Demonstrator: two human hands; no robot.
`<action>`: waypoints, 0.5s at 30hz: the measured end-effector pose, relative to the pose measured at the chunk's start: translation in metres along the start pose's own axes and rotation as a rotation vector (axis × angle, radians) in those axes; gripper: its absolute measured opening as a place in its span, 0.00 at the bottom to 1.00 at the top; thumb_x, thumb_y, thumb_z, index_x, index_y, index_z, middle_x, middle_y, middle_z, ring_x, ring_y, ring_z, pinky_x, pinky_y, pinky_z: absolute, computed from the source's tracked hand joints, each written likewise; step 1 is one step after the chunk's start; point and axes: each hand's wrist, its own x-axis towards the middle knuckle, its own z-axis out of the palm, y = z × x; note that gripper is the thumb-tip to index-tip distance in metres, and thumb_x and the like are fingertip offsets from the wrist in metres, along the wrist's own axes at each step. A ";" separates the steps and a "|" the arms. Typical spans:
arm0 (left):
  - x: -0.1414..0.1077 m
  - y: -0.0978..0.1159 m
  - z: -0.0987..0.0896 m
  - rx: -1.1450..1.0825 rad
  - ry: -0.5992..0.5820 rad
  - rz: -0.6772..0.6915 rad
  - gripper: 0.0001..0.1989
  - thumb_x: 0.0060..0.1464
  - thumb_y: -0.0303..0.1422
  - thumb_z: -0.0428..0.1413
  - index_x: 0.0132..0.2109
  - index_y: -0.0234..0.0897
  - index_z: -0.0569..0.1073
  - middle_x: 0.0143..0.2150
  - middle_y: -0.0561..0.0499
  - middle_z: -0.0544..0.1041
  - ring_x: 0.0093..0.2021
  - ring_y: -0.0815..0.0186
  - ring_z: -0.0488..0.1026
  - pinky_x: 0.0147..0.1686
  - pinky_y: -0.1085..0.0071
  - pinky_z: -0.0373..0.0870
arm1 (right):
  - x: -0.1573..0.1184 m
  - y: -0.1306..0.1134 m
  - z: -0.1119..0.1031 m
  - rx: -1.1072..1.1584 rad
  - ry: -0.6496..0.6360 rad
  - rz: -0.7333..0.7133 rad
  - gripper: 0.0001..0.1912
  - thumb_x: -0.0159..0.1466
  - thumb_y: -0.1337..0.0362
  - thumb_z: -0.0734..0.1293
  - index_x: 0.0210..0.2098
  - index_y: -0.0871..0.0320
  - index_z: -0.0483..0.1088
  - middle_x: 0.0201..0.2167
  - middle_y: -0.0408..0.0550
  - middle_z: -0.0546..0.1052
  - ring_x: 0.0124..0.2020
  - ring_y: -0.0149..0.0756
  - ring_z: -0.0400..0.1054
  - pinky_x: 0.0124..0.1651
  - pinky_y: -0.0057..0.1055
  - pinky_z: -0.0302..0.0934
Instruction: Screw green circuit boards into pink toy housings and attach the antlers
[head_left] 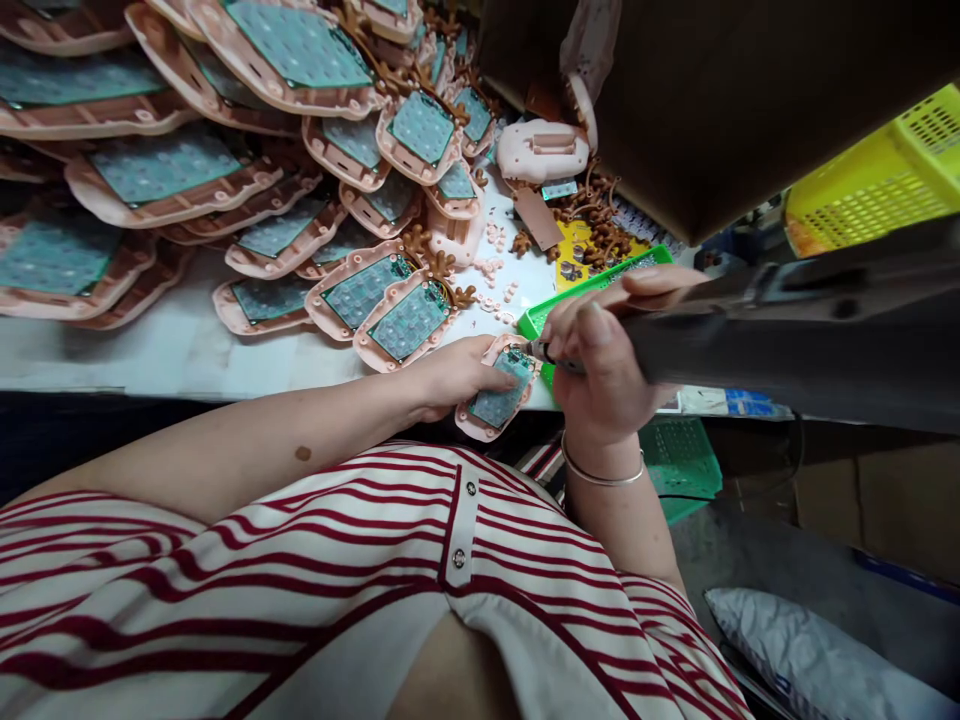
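My left hand (463, 372) grips a small pink plastic shell (474, 424) at the table's front edge, its thumb lying over the green circuit board (493, 402) inside. My right hand (604, 375) is wrapped around a dark electric screwdriver (757, 335), whose body stretches off to the right. The screwdriver's tip meets the upper end of the shell; whether a screw sits under it is too small to tell. Just left of the held shell lies another pink shell (373, 352) with a circuit board (409, 325) and brown antler-shaped parts (463, 297).
Many similar shells (176, 180) are piled across the left. Behind my right hand is a green tray (534, 320). Brown antler pieces (596, 200) and small pink parts (491, 270) lie scattered farther back. A yellow basket (862, 200) stands right; a green basket (682, 460) sits below the table.
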 end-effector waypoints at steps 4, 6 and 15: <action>-0.001 0.001 0.000 -0.026 -0.005 -0.015 0.14 0.44 0.26 0.64 0.40 0.33 0.73 0.32 0.50 0.78 0.29 0.67 0.74 0.32 0.71 0.70 | 0.009 -0.004 -0.009 0.007 0.116 0.008 0.16 0.67 0.44 0.61 0.45 0.47 0.63 0.26 0.39 0.60 0.21 0.29 0.63 0.27 0.32 0.65; -0.002 0.001 -0.001 -0.013 -0.004 -0.017 0.14 0.44 0.27 0.64 0.41 0.32 0.73 0.33 0.48 0.79 0.29 0.67 0.74 0.32 0.71 0.70 | 0.013 0.000 -0.013 0.049 0.179 0.017 0.15 0.65 0.45 0.65 0.41 0.48 0.64 0.25 0.38 0.60 0.18 0.27 0.61 0.24 0.31 0.63; -0.003 0.001 -0.002 0.009 -0.009 -0.043 0.21 0.44 0.29 0.66 0.47 0.32 0.73 0.37 0.46 0.80 0.31 0.65 0.75 0.31 0.71 0.70 | 0.022 0.039 -0.020 -0.003 0.330 0.073 0.17 0.61 0.45 0.68 0.40 0.49 0.65 0.23 0.37 0.62 0.15 0.26 0.57 0.18 0.31 0.56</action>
